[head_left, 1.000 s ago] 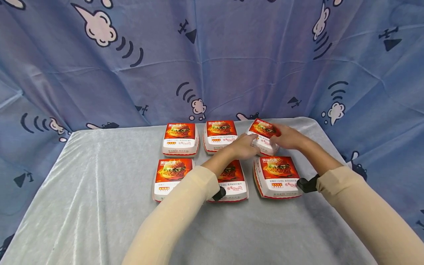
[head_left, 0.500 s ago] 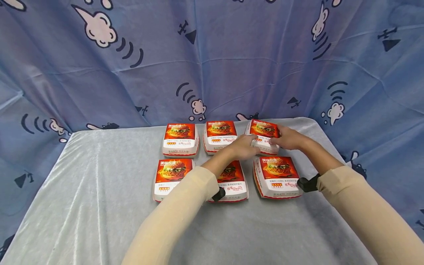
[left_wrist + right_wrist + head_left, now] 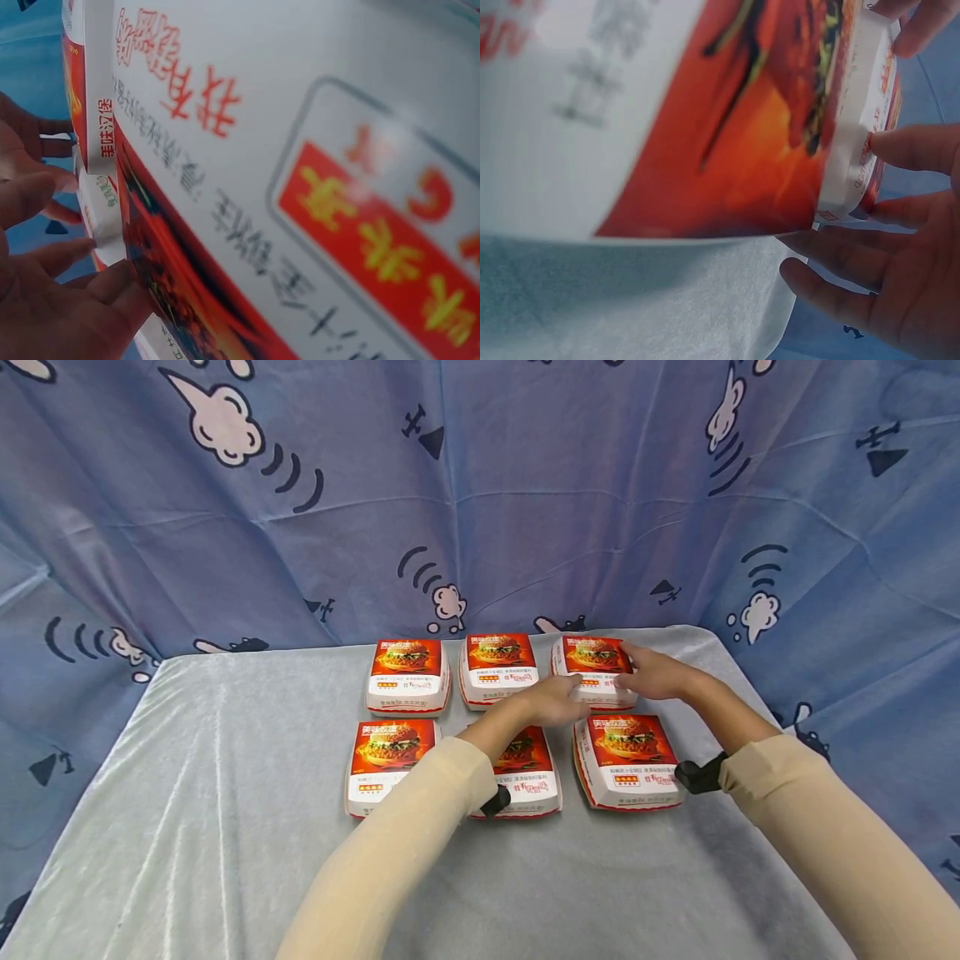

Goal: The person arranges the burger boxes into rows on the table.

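At the back right of the table sits a burger box (image 3: 597, 657) of red and white card with a burger picture on its lid. My left hand (image 3: 553, 700) is at its front-left side, thumb and fingers spread, fingertips near its front face. On the box's right side my right hand (image 3: 656, 672) touches with extended fingers, its thumb against the front edge. In the right wrist view that box (image 3: 855, 142) shows beyond a nearer burger box (image 3: 735, 142), with the right hand (image 3: 907, 247) beside it. The left wrist view has a near box (image 3: 300, 150) beside the left hand (image 3: 67, 292).
More matching boxes form two rows: back left (image 3: 406, 672), back middle (image 3: 498, 664), front left (image 3: 390, 752), front middle (image 3: 525, 768) partly under my left forearm, and front right (image 3: 633, 752). A pale cloth covers the table (image 3: 247, 827). A blue printed curtain (image 3: 525, 485) hangs behind.
The back-right box was tilted and turned; now it lies flat and squarer to its row. My left hand has come slightly nearer to me, and the right hand has barely moved.
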`<state>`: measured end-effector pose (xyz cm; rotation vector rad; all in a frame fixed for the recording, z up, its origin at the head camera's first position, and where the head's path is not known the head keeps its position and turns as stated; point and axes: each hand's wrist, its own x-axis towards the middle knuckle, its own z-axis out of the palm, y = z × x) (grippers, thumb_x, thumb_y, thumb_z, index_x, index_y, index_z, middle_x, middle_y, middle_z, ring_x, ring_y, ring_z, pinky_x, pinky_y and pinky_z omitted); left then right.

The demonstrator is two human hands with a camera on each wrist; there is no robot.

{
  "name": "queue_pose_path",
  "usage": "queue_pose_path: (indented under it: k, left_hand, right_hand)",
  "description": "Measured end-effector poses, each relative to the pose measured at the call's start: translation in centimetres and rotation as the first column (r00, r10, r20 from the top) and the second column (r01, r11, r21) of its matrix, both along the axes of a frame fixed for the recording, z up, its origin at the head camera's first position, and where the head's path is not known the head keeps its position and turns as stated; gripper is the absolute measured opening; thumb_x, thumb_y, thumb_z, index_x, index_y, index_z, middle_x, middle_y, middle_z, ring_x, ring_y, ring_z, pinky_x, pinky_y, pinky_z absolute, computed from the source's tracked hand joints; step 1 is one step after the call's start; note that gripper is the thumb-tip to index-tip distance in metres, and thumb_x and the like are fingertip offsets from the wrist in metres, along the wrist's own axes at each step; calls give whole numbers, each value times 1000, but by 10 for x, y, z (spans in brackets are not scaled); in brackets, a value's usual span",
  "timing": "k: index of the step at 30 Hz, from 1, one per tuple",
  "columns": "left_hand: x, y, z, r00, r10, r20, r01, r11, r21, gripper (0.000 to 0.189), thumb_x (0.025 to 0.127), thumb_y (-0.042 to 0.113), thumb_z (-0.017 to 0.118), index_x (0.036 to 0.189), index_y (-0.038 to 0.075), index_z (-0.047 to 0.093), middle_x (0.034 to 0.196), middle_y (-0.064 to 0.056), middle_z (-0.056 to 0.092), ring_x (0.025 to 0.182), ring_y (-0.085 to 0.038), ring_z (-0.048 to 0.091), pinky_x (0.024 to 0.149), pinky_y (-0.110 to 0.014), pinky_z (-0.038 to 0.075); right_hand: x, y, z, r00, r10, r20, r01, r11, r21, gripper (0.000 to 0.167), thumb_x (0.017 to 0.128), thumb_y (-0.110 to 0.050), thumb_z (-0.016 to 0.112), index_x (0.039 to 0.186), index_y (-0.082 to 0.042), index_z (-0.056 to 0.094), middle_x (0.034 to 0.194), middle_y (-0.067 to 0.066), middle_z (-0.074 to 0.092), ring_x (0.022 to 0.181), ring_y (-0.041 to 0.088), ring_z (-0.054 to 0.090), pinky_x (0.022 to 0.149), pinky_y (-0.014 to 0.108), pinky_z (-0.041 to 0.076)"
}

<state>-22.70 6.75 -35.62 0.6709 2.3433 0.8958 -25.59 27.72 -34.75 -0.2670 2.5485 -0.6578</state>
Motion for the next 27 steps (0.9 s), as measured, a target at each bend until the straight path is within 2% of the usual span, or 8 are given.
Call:
queue_pose_path:
  k: [11, 21, 27]
  left_hand:
    - [2, -1, -1, 999, 1, 45, -1, 1000, 2, 65, 100, 27, 51, 158, 8, 27, 157, -10, 37, 143, -19, 35, 115, -28, 27]
    - [1, 0, -1, 999, 1, 46, -1, 1000, -9, 66, 100, 29, 52, 158, 10, 27, 157, -8, 38, 141, -18, 36, 115, -29, 28]
    - [-1, 0, 0, 999, -15, 38, 15, 1000, 0, 67, 100, 29, 51, 158, 9, 26, 158, -9, 36, 143, -18, 34, 115, -29, 28]
  right_hand:
    - [1, -1, 0, 1000, 13, -7, -13, 1000, 6, 74, 100, -11, 49, 150, 18, 2, 149, 42, 24, 127, 49, 37, 109, 65, 29]
    - [1, 0, -1, 1000, 16, -3, -16, 1000, 11, 74, 100, -10, 47, 150, 17, 1, 150, 41, 22, 127, 48, 37, 109, 65, 28]
    - [3, 2, 1, 1000, 0, -9, 0, 1000, 11, 75, 102, -16, 47, 151, 17, 2, 150, 42, 21, 131, 52, 33, 109, 67, 26]
